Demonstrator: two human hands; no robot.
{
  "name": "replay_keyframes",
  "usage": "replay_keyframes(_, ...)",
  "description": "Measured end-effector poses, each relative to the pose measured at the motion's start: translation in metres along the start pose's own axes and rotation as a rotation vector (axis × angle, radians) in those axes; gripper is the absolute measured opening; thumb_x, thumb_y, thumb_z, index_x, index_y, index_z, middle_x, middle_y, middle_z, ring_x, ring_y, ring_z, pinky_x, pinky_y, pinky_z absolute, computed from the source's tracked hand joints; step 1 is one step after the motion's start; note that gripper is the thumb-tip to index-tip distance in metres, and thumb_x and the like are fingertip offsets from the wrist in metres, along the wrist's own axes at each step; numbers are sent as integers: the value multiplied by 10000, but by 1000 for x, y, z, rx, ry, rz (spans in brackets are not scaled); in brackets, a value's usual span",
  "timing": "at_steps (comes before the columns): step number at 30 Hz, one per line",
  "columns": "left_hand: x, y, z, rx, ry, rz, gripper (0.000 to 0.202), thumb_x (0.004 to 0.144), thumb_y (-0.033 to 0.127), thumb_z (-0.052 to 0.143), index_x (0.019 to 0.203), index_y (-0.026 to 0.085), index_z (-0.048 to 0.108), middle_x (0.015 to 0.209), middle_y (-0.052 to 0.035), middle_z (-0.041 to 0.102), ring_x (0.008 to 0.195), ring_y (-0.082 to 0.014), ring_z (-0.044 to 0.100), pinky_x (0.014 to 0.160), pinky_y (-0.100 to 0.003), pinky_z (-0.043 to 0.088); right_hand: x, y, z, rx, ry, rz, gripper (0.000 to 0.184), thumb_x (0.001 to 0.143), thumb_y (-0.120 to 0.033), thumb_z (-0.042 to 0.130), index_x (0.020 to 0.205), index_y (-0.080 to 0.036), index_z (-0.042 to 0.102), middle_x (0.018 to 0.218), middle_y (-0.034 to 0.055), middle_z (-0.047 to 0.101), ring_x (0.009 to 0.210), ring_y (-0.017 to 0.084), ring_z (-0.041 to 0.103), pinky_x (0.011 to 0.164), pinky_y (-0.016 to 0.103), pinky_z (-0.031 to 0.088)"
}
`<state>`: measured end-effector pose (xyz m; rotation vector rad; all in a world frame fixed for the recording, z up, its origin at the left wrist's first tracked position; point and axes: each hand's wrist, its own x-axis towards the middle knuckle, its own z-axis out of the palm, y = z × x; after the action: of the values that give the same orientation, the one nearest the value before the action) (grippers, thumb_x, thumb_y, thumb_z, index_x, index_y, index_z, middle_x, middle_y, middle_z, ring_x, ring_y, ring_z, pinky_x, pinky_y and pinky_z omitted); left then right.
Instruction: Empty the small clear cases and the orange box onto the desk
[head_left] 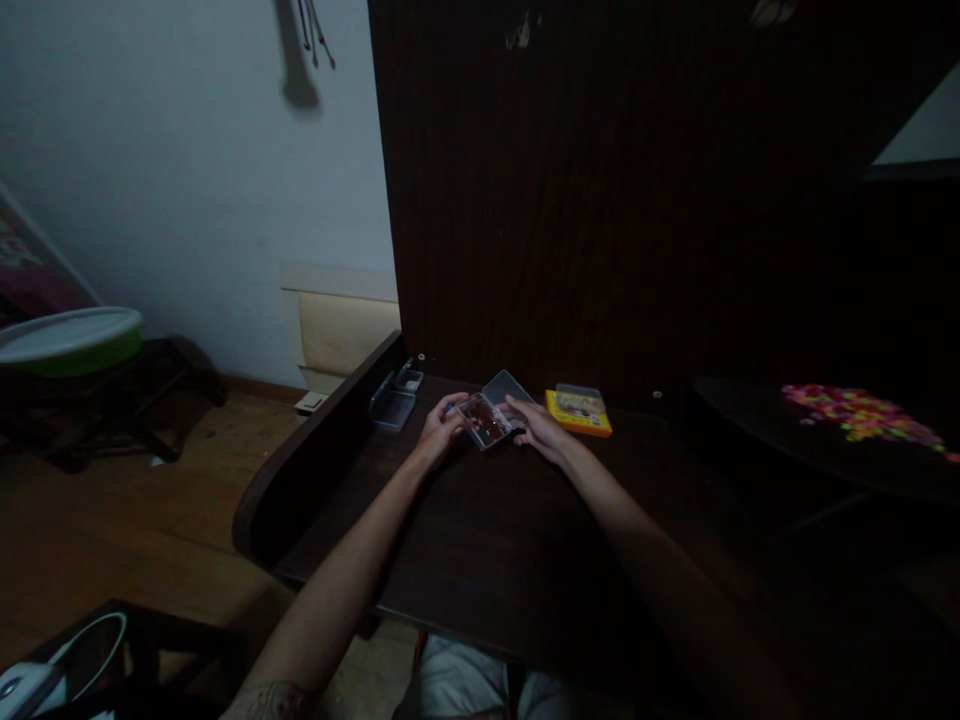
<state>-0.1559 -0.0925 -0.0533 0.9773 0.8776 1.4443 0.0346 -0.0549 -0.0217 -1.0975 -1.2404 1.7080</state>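
Observation:
A small clear plastic box (489, 424) is held tilted above the dark wooden desk, its hinged lid (507, 388) swung up and away. Several tiny pale pieces lie inside; they are too small to name. My left hand (441, 430) grips the box's left side, with a small blue bit showing by the fingertips. On the right, my right hand (537, 428) is closed at the lid and hinge side of the box.
A yellow box (577, 418) with a clear case (580, 400) on top sits right of my hands. An open clear box (393, 410) stands by the desk's raised left edge. Colourful small pieces (862, 414) cover a dark surface at right. A lidded green tub (75, 348) is at far left.

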Motion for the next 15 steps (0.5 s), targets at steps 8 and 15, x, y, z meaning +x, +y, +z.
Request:
replay_keyframes(8,4,-4,-1,6,30,40,559,672,199,741,1196,176,547,1231,-130,671,973,-217,700,911,-396,533,4,14,12,16,-67,8,159,822,-308,665,862,-154,653,663,15,674,400,59,469,312,130,282)
replay_keyframes(15,9,-4,-12,351,155,290,446,753,241,661,1176,167,539,1243,-133,639,1173,-248,606,1058,-459,441,24,25,22,148,57,-44,145,854,-294,657,835,-171,583,630,5,643,467,99,570,425,198,495)
